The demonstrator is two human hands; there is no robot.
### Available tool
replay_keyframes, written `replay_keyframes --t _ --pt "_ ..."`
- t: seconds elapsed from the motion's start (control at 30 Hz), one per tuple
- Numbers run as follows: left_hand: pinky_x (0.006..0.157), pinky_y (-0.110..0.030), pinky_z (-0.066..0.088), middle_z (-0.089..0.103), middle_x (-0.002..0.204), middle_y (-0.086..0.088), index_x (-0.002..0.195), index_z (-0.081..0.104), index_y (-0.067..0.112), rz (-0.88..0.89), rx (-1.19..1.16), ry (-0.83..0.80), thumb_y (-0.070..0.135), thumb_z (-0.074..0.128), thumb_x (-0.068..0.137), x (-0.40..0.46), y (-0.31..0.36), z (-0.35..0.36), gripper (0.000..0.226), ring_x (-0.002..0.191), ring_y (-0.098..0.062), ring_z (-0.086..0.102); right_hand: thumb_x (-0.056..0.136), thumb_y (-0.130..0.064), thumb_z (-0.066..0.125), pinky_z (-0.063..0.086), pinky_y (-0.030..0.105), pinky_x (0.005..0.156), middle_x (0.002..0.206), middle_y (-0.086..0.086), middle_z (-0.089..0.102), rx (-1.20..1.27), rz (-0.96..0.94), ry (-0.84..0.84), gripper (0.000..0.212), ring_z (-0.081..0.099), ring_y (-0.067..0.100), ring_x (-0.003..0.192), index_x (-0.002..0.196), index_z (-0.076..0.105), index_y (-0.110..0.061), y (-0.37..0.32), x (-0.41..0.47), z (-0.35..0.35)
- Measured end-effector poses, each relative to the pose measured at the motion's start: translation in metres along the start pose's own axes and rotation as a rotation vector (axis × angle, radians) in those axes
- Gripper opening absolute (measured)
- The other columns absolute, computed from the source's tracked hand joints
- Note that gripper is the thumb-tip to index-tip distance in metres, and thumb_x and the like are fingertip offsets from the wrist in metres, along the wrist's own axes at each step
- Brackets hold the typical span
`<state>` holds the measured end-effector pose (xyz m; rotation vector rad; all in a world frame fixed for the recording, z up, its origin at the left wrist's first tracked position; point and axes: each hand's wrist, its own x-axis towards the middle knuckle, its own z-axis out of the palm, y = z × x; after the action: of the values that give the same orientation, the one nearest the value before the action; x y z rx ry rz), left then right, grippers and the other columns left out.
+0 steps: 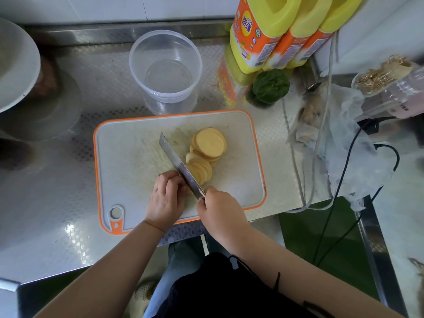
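Gripping the knife handle, the right hand slants the blade across the board. The left hand curls its fingers against the blade's left side; I cannot tell what they hold. Potato slices lie fanned just right of the blade.

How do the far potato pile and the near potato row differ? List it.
The far pile has wider rounds than the near row. The far pile lies nearly flat; the near row leans fanned. The knife touches the near row, not the far pile. Both are pale yellow slices on the cutting board.
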<state>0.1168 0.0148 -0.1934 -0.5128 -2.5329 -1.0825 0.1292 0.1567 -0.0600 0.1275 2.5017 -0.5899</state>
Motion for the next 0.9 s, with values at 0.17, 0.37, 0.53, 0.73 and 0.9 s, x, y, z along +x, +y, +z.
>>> replay_keyframes --t 0.17,0.37,0.53,0.73,0.9 --pt "0.086 -0.033 0.043 0.048 0.109 -0.011 0.099 0.049 0.007 -0.009 -0.001 -0.008 0.005 0.046 0.093 -0.002 -0.002 0.002 0.008 0.093 -0.030 0.051 0.099 -0.024 0.040 0.029 0.028 0.060 0.062 -0.005 0.036 0.036 0.029 -0.041 0.025 0.046 0.022 0.067 0.076 0.038 -0.014 -0.001 0.004 0.001" --pt "0.081 -0.032 0.044 0.046 0.109 -0.010 0.099 0.048 0.008 -0.014 0.002 -0.002 0.005 0.044 0.092 -0.002 -0.001 0.002 0.008 0.091 -0.029 0.050 0.099 -0.024 0.041 0.028 0.027 0.053 0.065 -0.005 0.035 0.025 0.037 -0.087 0.033 0.045 0.020 0.070 0.068 0.031 -0.018 -0.005 0.010 -0.002" --pt "0.082 -0.031 0.043 0.046 0.108 -0.011 0.099 0.047 0.007 -0.029 -0.009 0.008 0.003 0.045 0.090 -0.001 -0.001 0.002 0.010 0.091 -0.028 0.049 0.099 -0.025 0.041 0.033 0.028 0.063 0.075 0.001 0.045 0.025 0.037 -0.074 0.022 0.046 0.020 0.072 0.081 0.039 -0.013 -0.008 0.013 0.002" --pt "0.081 -0.032 0.043 0.046 0.108 -0.011 0.099 0.047 0.008 -0.033 -0.001 0.012 0.001 0.046 0.090 -0.001 -0.002 0.004 0.012 0.089 -0.027 0.048 0.100 -0.024 0.041 0.034 0.029 0.062 0.078 0.003 0.047 -0.040 0.007 -0.038 0.019 0.047 0.020 0.072 0.087 0.045 -0.010 -0.010 0.018 0.009" --pt "0.080 -0.031 0.042 0.045 0.106 -0.010 0.098 0.047 0.008 -0.028 -0.008 0.019 0.002 0.045 0.090 0.001 -0.001 0.002 0.010 0.087 -0.026 0.048 0.100 -0.024 0.041 0.034 0.029 0.063 0.079 0.004 0.047 -0.051 -0.005 -0.012 0.024 0.045 0.020 0.071 0.096 0.054 -0.004 -0.011 0.021 0.015"
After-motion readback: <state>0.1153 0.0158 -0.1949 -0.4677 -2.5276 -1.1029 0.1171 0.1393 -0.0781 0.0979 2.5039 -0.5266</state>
